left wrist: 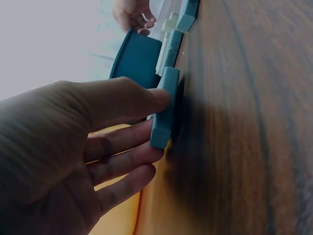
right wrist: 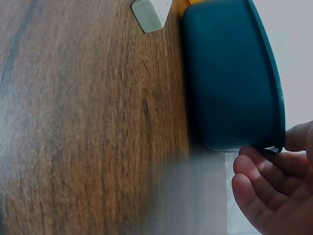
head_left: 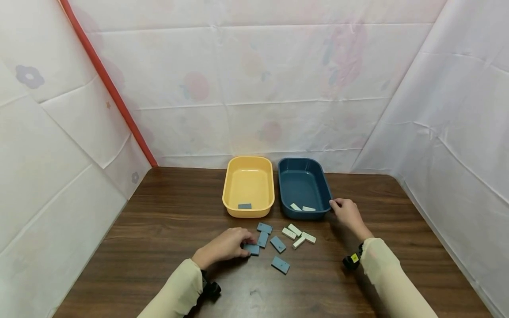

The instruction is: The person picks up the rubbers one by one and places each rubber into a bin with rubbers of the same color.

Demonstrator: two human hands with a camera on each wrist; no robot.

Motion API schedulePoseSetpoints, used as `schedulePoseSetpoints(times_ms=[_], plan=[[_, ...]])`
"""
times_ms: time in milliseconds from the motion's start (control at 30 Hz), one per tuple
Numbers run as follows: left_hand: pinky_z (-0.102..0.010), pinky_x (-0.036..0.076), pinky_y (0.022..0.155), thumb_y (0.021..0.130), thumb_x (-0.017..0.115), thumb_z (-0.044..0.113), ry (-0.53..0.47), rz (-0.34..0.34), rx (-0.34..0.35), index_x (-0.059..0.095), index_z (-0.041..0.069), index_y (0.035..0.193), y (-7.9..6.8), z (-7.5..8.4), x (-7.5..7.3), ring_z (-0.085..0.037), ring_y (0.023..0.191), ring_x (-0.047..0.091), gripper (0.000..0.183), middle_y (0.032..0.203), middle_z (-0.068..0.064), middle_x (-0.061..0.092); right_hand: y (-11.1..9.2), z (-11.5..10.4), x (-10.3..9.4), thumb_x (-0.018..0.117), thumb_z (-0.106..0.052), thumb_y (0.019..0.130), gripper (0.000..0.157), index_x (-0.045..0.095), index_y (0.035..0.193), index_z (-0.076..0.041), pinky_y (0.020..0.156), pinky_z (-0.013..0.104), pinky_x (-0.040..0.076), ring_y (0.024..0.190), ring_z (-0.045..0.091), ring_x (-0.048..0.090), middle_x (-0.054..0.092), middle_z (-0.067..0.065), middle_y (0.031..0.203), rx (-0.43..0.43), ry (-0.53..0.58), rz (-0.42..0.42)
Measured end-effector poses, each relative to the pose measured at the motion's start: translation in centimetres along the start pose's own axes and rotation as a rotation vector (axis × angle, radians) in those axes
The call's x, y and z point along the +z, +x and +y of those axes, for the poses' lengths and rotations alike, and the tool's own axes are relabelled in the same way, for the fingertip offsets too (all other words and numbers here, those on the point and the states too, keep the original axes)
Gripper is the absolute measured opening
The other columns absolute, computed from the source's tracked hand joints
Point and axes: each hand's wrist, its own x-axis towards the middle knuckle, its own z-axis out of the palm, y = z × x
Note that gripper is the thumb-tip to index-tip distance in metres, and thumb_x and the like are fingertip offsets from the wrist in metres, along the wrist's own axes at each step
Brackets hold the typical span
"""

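My left hand [head_left: 226, 245] pinches a blue-grey rectangular tile [left wrist: 166, 105] between thumb and fingers, close over the table. In the head view, several more such tiles lie to its right, one of them [head_left: 280, 265] nearer the front. My right hand [head_left: 348, 215] pinches the rim of the dark blue tub [right wrist: 230, 78] at its near right corner, thumb outside and fingers curled below the lip. Two white pieces [head_left: 308, 209] lie inside that tub. Beside it stands a yellow tub [head_left: 248, 213] with one blue-grey tile [head_left: 245, 206] in it.
Several small white blocks [head_left: 289, 233] lie in a loose group in front of the dark blue tub. The brown wooden table [head_left: 159, 212] meets white patterned sheets [head_left: 238, 88] behind and at both sides. A red strip [head_left: 107, 79] runs down the left corner.
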Motion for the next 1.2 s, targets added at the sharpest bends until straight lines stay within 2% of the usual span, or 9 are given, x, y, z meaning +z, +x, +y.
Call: schedulePoseSetpoints(times_ms=[200, 433, 733, 967, 1200], plan=[[-0.028, 0.051, 0.077, 0.085, 0.074, 0.019, -0.013, 0.005, -0.007, 0.073, 0.010, 0.112, -0.6, 0.0, -0.5, -0.012, 0.089, 0.060, 0.028, 0.099, 0.002, 0.065, 0.0, 0.0, 0.0, 0.043, -0.022, 0.104, 0.040, 0.061, 0.122, 0.009, 0.061, 0.031, 0.047, 0.071, 0.020, 0.064, 0.069, 0.021, 0.089, 0.006, 0.011, -0.005], [-0.027, 0.050, 0.077, 0.086, 0.072, 0.022, -0.047, 0.019, -0.039, 0.073, 0.013, 0.110, -0.7, -0.2, -0.7, -0.010, 0.089, 0.057, 0.025, 0.100, 0.005, 0.063, -0.1, -0.1, 0.0, 0.043, -0.022, 0.104, 0.041, 0.060, 0.123, 0.010, 0.064, 0.033, 0.050, 0.076, 0.026, 0.067, 0.069, 0.024, 0.095, -0.001, 0.023, -0.002], [-0.025, 0.049, 0.074, 0.087, 0.072, 0.021, -0.075, 0.056, -0.062, 0.072, 0.014, 0.110, -0.4, -0.3, -1.1, -0.007, 0.085, 0.055, 0.025, 0.099, 0.006, 0.062, -0.1, -0.2, 0.0, 0.043, -0.022, 0.104, 0.040, 0.061, 0.123, 0.010, 0.062, 0.031, 0.047, 0.070, 0.020, 0.065, 0.069, 0.023, 0.091, 0.001, 0.017, 0.003], [-0.024, 0.050, 0.073, 0.088, 0.070, 0.021, -0.075, 0.123, -0.044, 0.072, 0.016, 0.110, -0.5, -0.2, -1.4, -0.006, 0.083, 0.055, 0.023, 0.100, 0.007, 0.061, 0.0, -0.1, 0.2, 0.043, -0.022, 0.104, 0.040, 0.061, 0.123, 0.008, 0.063, 0.030, 0.047, 0.074, 0.025, 0.066, 0.069, 0.022, 0.092, 0.015, 0.038, 0.012], [-0.029, 0.052, 0.077, 0.088, 0.072, 0.020, -0.072, 0.231, -0.045, 0.071, 0.015, 0.112, -0.5, 0.0, -1.9, -0.011, 0.089, 0.059, 0.025, 0.102, 0.004, 0.062, -0.1, 0.0, 0.3, 0.042, -0.023, 0.104, 0.041, 0.060, 0.126, 0.006, 0.063, 0.029, 0.047, 0.073, 0.022, 0.065, 0.068, 0.021, 0.096, 0.036, 0.056, 0.005]])
